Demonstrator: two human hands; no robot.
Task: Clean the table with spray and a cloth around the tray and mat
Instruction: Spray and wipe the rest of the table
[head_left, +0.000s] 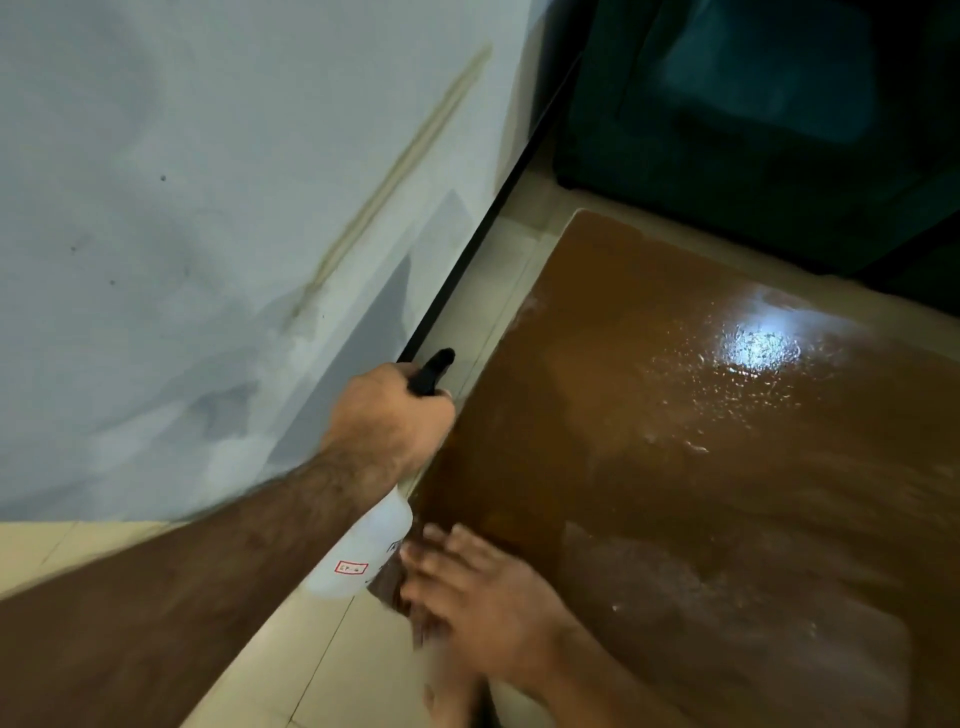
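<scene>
1. The left hand (389, 415) grips the neck of the spray bottle (363, 545), fingers curled under its black nozzle (431, 371) — the white body hangs just off the brown surface (675, 493)'s edge.
2. The right hand (483, 608) lies blurred on that surface's near corner, fingers spread and holding nothing I can make out.
3. Wet droplets glisten farther along the surface — beside it runs a pale wall (182, 208) above the tiled floor (322, 665).

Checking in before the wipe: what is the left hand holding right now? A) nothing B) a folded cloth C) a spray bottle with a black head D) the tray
C: the left hand grips the spray bottle at its black head, beside the wet brown table.
</scene>
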